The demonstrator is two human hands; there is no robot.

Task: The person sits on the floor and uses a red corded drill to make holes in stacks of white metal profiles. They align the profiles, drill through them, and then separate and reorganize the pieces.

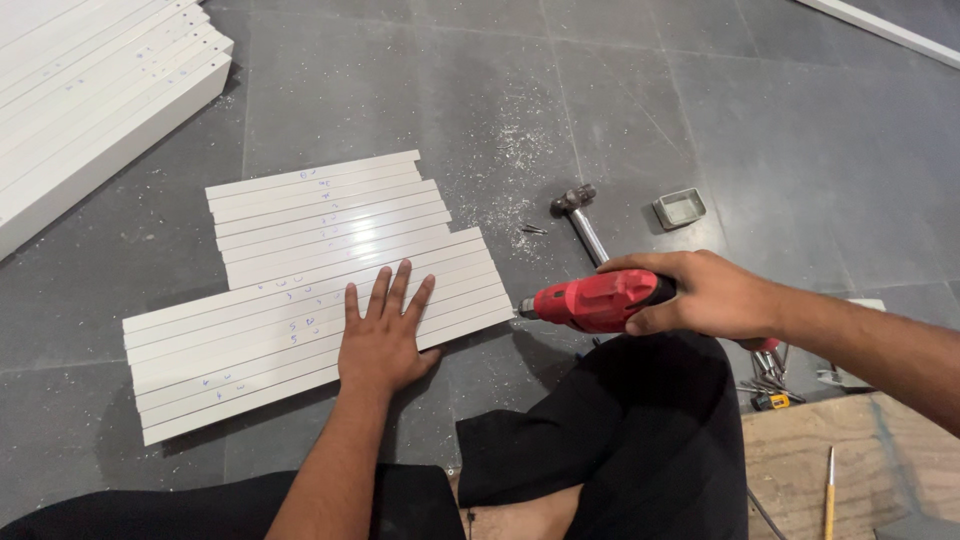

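The left hand [383, 335] lies flat with fingers spread on the nearer group of white slats [300, 335], pressing down so they stay packed edge to edge on the grey tiled floor [400, 90]; it grips nothing, only bears on them. The right hand [705, 295] is closed around the body of a red drill [595, 300], held level and low so that its tip meets the right-hand end face of the slats, just beside the left hand's fingertips. A second, shorter group of slats [325, 215] lies touching the first on its far side, with small marks pencilled on both. Behind the drill a hammer [580, 215] rests on the floor among pale dust, with a small grey tray [680, 208] near it. Longer white boards [90, 100] are stacked at the upper left, well apart.
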